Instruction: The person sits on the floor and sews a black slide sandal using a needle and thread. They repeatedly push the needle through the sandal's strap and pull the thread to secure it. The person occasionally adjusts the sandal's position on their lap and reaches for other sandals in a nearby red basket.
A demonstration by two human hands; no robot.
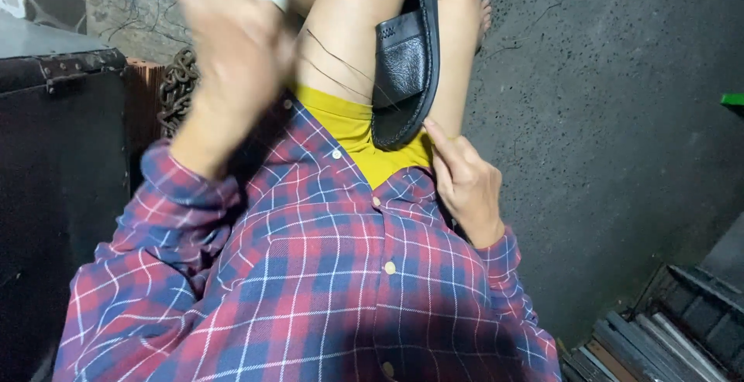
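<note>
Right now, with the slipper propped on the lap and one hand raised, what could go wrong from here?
The black slipper lies tilted across the bare legs, steadied only by the right hand at its lower edge; it could slide off onto the floor. Thin threads run loose from the slipper over the thigh and may tangle or snag. The left hand is raised and blurred, apparently holding something small and pale; a fast pull might jerk the slipper.

Dark concrete floor (620, 118), stacked metal strips (659, 335) on it

Rough dark concrete floor (620, 118), dimly lit.
Left of it stands a black trunk (54, 165); a rusty chain (177, 87) hangs beside the trunk.
</note>
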